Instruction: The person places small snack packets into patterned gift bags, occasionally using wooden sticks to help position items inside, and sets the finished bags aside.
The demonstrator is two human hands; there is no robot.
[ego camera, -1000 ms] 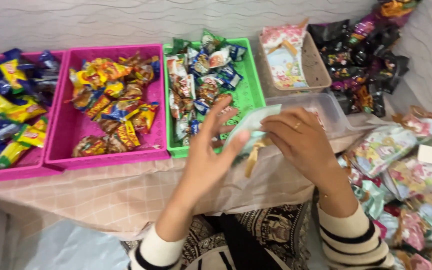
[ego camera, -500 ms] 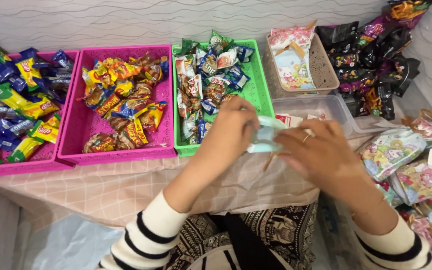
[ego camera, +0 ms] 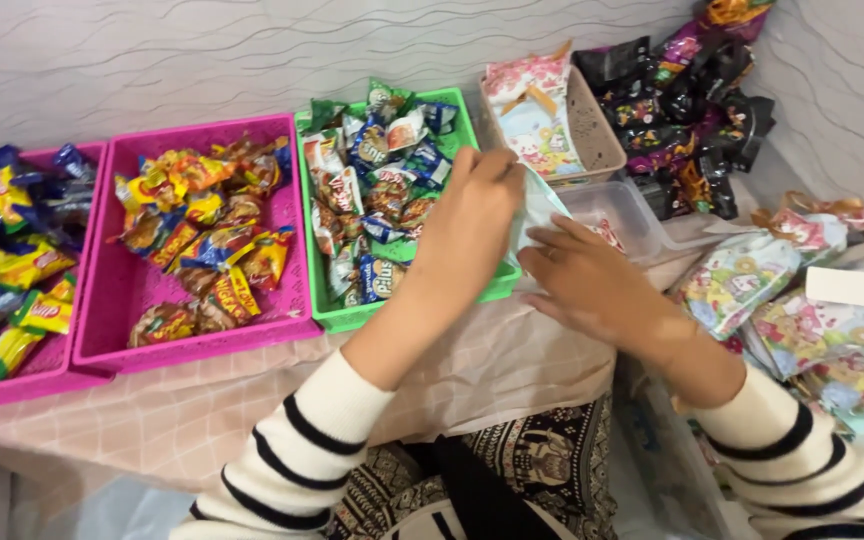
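Observation:
Both of my hands hold a small pale-blue gift bag (ego camera: 535, 205) over the right edge of the green basket (ego camera: 347, 316). My left hand (ego camera: 472, 225) pinches the bag's top edge with its fingers closed. My right hand (ego camera: 587, 280) grips the bag's lower side from the right, fingers spread along it. The green basket is full of mixed snack packets (ego camera: 377, 180). Just behind the bag sits a clear plastic tub (ego camera: 627, 205).
A pink basket of orange and yellow snacks (ego camera: 202, 240) stands left of the green one, and another pink basket (ego camera: 12, 260) holds blue and yellow packets. A beige basket (ego camera: 592, 125) holds printed gift bags. Dark wrapped snacks (ego camera: 697, 95) pile at the back right; filled gift bags (ego camera: 802, 290) lie at right.
Both hands have moved with the bag toward the green basket. My left hand went from open fingers to a pinch on the bag's top. The view has shifted slightly left.

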